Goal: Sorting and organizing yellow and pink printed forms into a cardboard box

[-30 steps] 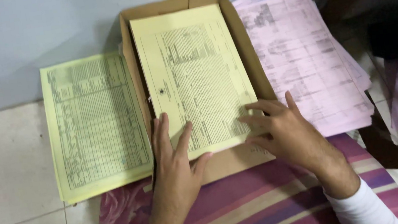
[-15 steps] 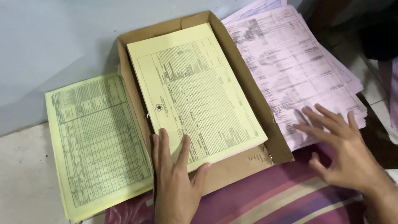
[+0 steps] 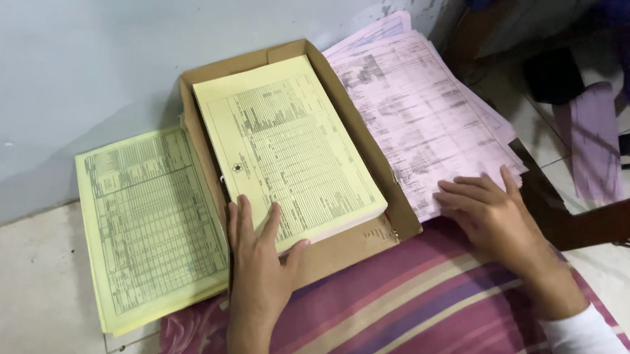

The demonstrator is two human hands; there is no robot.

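A pale tiled floor (image 3: pixel 20 317) runs up to a light wall (image 3: pixel 116 57) at the back, and a striped pink and purple cloth (image 3: pixel 411 309) covers the near middle. On the cloth's far edge lies a shallow brown cardboard box (image 3: pixel 340 250), one short end close against the wall. It holds a thick stack of yellow printed forms (image 3: pixel 287 148), which sits toward the box's right wall and leaves a narrow strip of bare cardboard along the left wall and a wider strip at the near end.

Left of the box, just beside it on the floor, lies a second yellow stack (image 3: pixel 148 221), squared up, its near corner overlapping the cloth. Right of the box a looser pile of pink printed sheets (image 3: pixel 420 116) fans out, its edges uneven, its left side touching the box wall.

Open floor lies to the far left; the right side is crowded by dark furniture legs (image 3: pixel 600 218) and a purple cloth (image 3: pixel 591 143).

The left hand (image 3: pixel 262 263) lies flat, fingers spread, on the near left corner of the boxed stack, pressing rather than gripping. The right hand (image 3: pixel 491 211) rests open, palm down, on the near edge of the pink pile, holding nothing.
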